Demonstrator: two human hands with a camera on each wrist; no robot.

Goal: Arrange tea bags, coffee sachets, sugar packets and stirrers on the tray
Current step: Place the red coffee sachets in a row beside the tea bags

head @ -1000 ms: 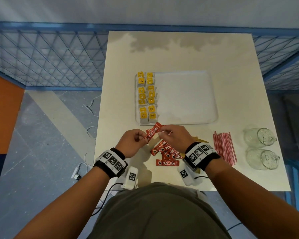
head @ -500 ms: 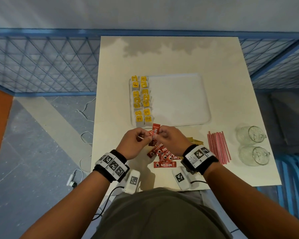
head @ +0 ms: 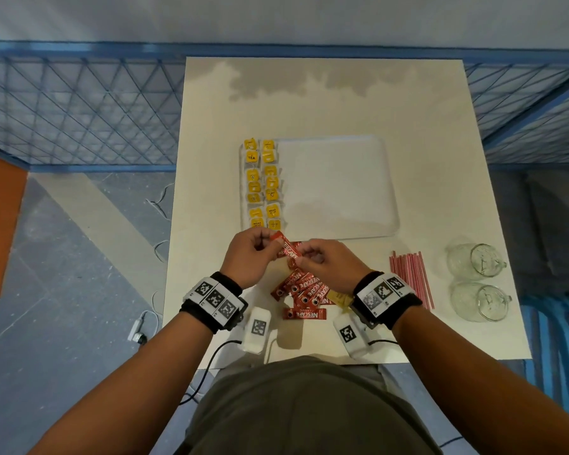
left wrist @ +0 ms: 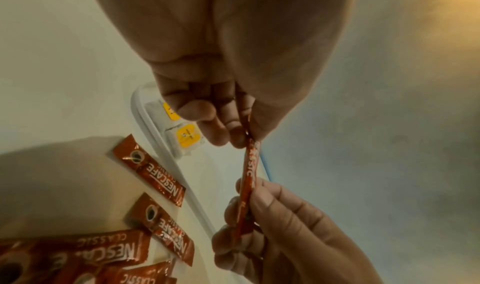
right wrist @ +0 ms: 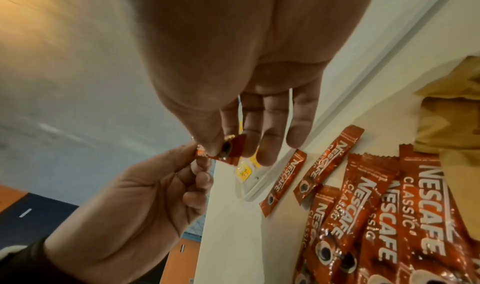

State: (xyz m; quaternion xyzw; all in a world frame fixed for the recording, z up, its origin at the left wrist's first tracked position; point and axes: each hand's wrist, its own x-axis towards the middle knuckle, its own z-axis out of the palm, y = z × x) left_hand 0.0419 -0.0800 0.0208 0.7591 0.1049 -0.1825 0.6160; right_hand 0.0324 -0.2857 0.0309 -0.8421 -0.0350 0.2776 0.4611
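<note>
Both hands hold one red coffee sachet [head: 285, 247] just in front of the white tray [head: 342, 188]. My left hand [head: 255, 254] pinches its far end and my right hand [head: 322, 262] pinches its near end. The left wrist view shows the sachet [left wrist: 248, 177] edge-on between the two hands. The right wrist view shows only its end [right wrist: 228, 150]. Yellow tea bags [head: 263, 185] fill two columns on the tray's left side. A loose pile of coffee sachets [head: 304, 295] lies below the hands, with tan sugar packets [head: 337, 297] partly under my right wrist. Pink stirrers [head: 411, 279] lie to the right.
Two clear glass mugs [head: 477, 282] lie on their sides near the table's right edge. The cream table [head: 342, 103] stands beside a blue mesh fence [head: 79, 106]. Two white tagged devices [head: 258, 330] with cables sit at the front edge.
The sachet held by both hands has turned, its far end swinging from upper right toward upper left. The hands stayed close together in front of the tray.
</note>
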